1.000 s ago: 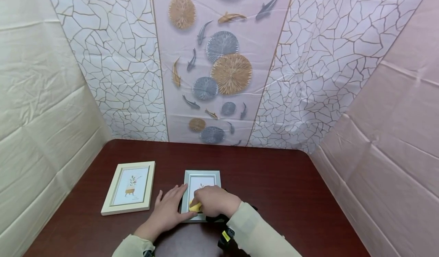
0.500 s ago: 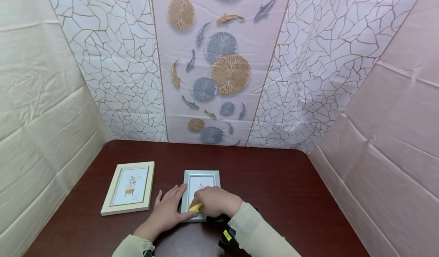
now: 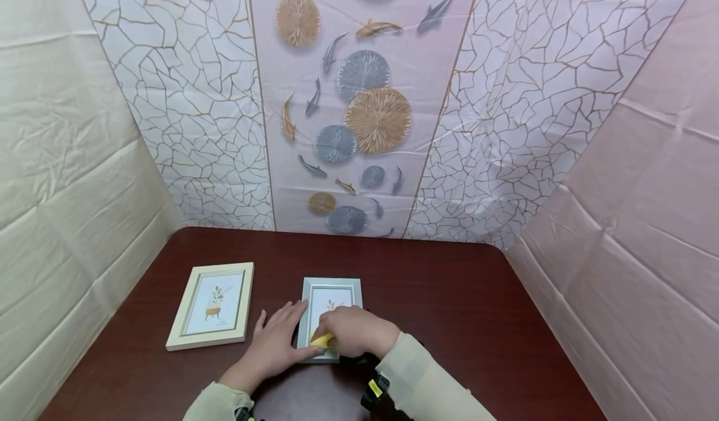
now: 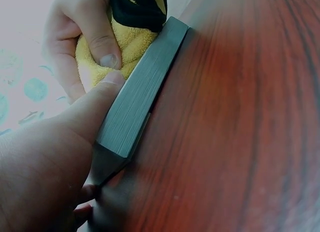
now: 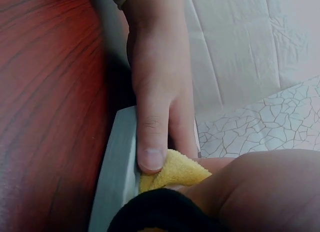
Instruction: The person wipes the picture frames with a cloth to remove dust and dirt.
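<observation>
A silver-grey picture frame [image 3: 357,291] lies face up on the table, a plant print showing behind its front. My left hand [image 3: 274,344] rests along its left side with fingers fairly straight, and the thumb lies over the near left corner. Bunched in my right hand [image 3: 357,332] is a yellow cloth [image 3: 322,340], held against the lower part of the picture. From the left wrist, the fluffy yellow cloth [image 4: 134,46] shows between thumb and fingers, right beside the brushed rim [image 4: 142,92]. In the right wrist view, my left thumb [image 5: 152,137] touches the cloth [image 5: 175,170].
A cream picture frame [image 3: 245,305] with a potted-plant print lies to the left on the dark red wooden table [image 3: 449,321]. Patterned cloth [image 3: 359,178] hangs behind the table, with plain pale sheets [image 3: 618,271] at both sides. Black straps circle the wrists.
</observation>
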`<state>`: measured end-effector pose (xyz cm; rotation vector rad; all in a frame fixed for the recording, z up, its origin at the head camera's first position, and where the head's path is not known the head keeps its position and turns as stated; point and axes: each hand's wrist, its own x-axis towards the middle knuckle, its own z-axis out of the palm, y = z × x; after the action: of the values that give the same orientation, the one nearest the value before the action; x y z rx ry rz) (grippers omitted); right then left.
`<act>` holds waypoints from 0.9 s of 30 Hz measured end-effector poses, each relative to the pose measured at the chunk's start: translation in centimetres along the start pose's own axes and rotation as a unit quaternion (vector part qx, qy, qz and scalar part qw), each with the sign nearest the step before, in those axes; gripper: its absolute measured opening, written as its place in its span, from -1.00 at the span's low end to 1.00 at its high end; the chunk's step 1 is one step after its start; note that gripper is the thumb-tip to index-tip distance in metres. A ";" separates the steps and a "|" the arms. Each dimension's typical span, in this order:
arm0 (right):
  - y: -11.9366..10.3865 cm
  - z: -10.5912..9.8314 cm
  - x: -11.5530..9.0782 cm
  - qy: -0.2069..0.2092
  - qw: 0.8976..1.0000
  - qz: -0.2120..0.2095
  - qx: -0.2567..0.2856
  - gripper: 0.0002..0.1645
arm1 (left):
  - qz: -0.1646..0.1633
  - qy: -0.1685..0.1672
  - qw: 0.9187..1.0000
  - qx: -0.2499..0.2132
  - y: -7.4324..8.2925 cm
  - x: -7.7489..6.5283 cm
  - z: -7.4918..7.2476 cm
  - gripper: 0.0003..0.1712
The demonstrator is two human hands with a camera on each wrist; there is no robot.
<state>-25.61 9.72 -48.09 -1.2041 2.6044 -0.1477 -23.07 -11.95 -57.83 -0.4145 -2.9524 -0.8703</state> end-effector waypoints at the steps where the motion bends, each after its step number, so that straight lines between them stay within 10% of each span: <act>1: 0.0 0.0 -0.1 0.006 1.000 -0.003 -0.006 -0.49 | 0.000 -0.001 1.000 0.000 0.0 0.1 0.0 0.32; 27: 3.6 -0.2 -4.2 0.102 0.994 -0.017 -0.020 -0.44 | -0.018 -0.013 1.000 0.005 -0.1 0.3 0.2 0.29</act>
<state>-25.74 15.23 -47.83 -1.3118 2.7731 -0.2391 -23.36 -11.86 -57.97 -0.3751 -2.9950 -0.8596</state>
